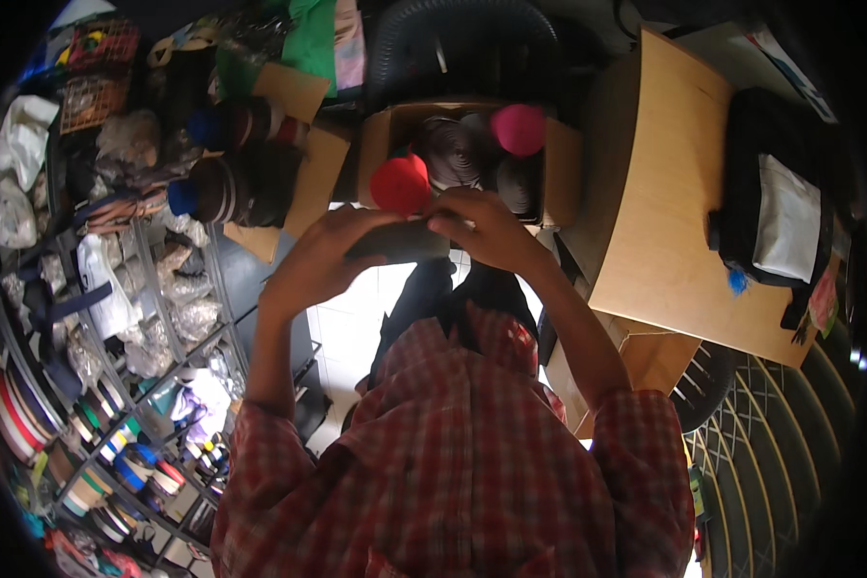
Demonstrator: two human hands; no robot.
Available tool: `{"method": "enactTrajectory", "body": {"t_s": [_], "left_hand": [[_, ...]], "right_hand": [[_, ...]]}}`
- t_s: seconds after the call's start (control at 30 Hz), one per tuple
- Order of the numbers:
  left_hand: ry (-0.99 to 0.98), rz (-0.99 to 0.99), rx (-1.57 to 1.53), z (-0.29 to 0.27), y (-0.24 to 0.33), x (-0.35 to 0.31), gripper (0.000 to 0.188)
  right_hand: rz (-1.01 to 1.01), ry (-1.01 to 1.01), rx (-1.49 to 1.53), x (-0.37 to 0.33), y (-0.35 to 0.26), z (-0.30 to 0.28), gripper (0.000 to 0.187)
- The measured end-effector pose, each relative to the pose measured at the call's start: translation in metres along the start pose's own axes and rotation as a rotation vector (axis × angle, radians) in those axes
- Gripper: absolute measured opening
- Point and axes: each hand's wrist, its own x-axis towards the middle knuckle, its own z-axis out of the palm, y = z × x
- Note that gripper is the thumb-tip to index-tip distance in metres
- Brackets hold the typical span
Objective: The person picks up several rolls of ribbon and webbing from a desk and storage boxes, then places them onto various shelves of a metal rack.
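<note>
In front of me stands an open cardboard box (564, 178) packed with rolls of strap. A red roll (399, 185) sits at its near left, a pink roll (518, 129) at its far right, and grey rolls (450, 149) lie between them. My left hand (329, 252) is at the box's near edge, just below the red roll, fingers stretched out and thumb apart. My right hand (484, 229) is beside the red roll with its fingers bent and pressed together. Whatever those fingers hold is too small or hidden to name.
Wire shelving (149, 289) with bagged goods and strap rolls fills the left side. Dark rolls with blue ends (217, 191) lie at the left of the box. On the right, a wooden tabletop (655, 212) carries a black bag (756, 193). A black chair (462, 48) stands behind the box.
</note>
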Motion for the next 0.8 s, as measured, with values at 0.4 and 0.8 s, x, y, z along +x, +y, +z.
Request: {"method": "enactTrajectory", "body": {"t_s": [0.4, 0.8], "left_hand": [[0.615, -0.049, -0.551, 0.009, -0.004, -0.052, 0.041], [1.015, -0.203, -1.346, 0.111, 0.033, -0.092, 0.040]], "right_hand": [[-0.149, 0.527, -0.027, -0.009, -0.044, 0.068, 0.022], [0.187, 1.056, 0.185, -0.063, -0.086, 0.148, 0.040]]}}
